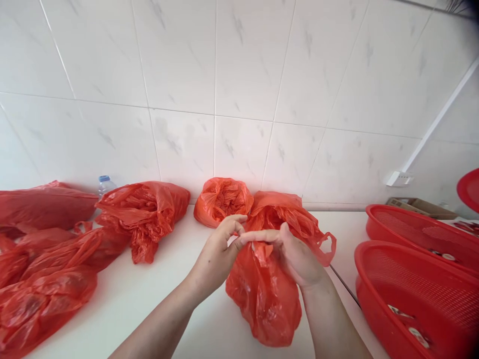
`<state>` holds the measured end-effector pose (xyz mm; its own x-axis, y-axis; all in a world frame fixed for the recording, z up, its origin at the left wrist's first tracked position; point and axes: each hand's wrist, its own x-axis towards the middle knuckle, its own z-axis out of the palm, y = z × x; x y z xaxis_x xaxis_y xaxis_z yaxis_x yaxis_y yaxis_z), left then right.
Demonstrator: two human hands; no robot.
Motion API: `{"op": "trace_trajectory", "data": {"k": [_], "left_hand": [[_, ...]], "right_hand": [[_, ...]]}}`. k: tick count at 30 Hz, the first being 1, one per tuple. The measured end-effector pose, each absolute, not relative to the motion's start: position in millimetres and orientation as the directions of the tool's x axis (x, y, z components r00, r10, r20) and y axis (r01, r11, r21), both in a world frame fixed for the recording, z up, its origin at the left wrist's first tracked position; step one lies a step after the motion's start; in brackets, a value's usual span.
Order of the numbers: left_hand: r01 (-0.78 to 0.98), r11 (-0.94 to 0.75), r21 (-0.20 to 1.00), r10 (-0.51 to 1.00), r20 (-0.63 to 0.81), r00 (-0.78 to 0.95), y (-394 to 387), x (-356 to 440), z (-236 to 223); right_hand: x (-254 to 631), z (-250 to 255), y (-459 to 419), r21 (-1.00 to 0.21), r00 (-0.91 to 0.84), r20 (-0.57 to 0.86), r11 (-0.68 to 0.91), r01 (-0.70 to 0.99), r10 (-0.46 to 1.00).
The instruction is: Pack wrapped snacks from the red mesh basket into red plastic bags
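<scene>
In front of me a filled red plastic bag (267, 304) hangs or rests just above the white table, its gathered neck up at my hands. My right hand (301, 257) is closed at the neck, thumb raised and index finger reaching left across the top. A short twisted end of the bag pokes out beneath that finger. My left hand (219, 257) is closed in a pinch at the right fingertips. Whatever lies between its thumb and index finger is hidden. Behind the hands lies another red bag (279, 199) with a loop handle.
Against the tiled wall sits a crumpled red bag (224, 199). More red bags (153, 204) pile up at the left, near a clear bottle (105, 184) with a blue cap. Red mesh baskets (407, 299) with small items stand at the right, close to a cardboard box (426, 207).
</scene>
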<state>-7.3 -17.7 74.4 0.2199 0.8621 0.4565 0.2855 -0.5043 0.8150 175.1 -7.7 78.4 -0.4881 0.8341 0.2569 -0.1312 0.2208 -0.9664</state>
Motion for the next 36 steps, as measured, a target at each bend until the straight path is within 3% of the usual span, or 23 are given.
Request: {"op": "trace_trajectory", "data": {"k": [2,5,8,11,13,15,20,23,26,31,36], "left_hand": [[0.188,-0.455,0.871,0.873,0.395,0.285,-17.8,-6.8,73.3],[0.175,-0.418,0.891,0.890,0.363,0.275,-17.7,-5.1,70.6],[0.205,-0.392,0.897,0.910,0.344,0.233,-18.7,-1.6,70.0],[0.228,-0.363,0.903,0.919,0.308,0.245,-20.4,3.2,71.8],[0.248,-0.362,0.899,0.923,0.308,0.232,-21.2,5.4,72.9],[0.281,-0.382,0.880,0.921,0.337,0.195,-21.3,5.8,73.0],[0.419,-0.457,0.784,0.889,0.414,0.195,-19.4,3.4,69.3],[0.508,-0.572,0.644,0.815,0.514,0.266,-20.3,3.9,68.1],[0.574,-0.631,0.522,0.766,0.535,0.357,-28.9,4.2,69.2],[0.546,-0.576,0.609,0.804,0.298,0.515,-61.3,-8.4,64.0],[0.459,-0.424,0.781,0.830,0.133,0.541,-76.3,-31.0,53.0]], "right_hand": [[179.8,80.2,-8.5,-0.959,-0.534,0.265,0.276,-0.061,0.803],[179.4,84.8,-12.4,-0.937,-0.515,0.225,0.329,0.119,0.827],[171.5,84.1,-13.1,-0.899,-0.337,0.209,0.316,0.304,0.918],[162.8,78.0,-8.8,-0.789,-0.130,0.313,0.333,0.516,0.941],[160.8,75.4,-6.3,-0.744,-0.089,0.347,0.332,0.580,0.934],[163.5,76.4,-6.3,-0.794,-0.150,0.305,0.338,0.505,0.940],[176.4,82.4,-8.1,-0.965,-0.404,0.201,0.251,0.075,0.893],[174.7,75.5,1.9,-0.978,-0.329,0.202,0.208,-0.018,0.922],[173.6,56.6,23.5,-0.984,-0.136,0.170,0.176,0.037,0.976],[195.4,8.9,63.9,-0.982,0.193,0.139,0.111,0.150,0.971],[214.6,-30.8,73.5,-0.988,0.140,0.040,0.019,0.152,0.989]]}}
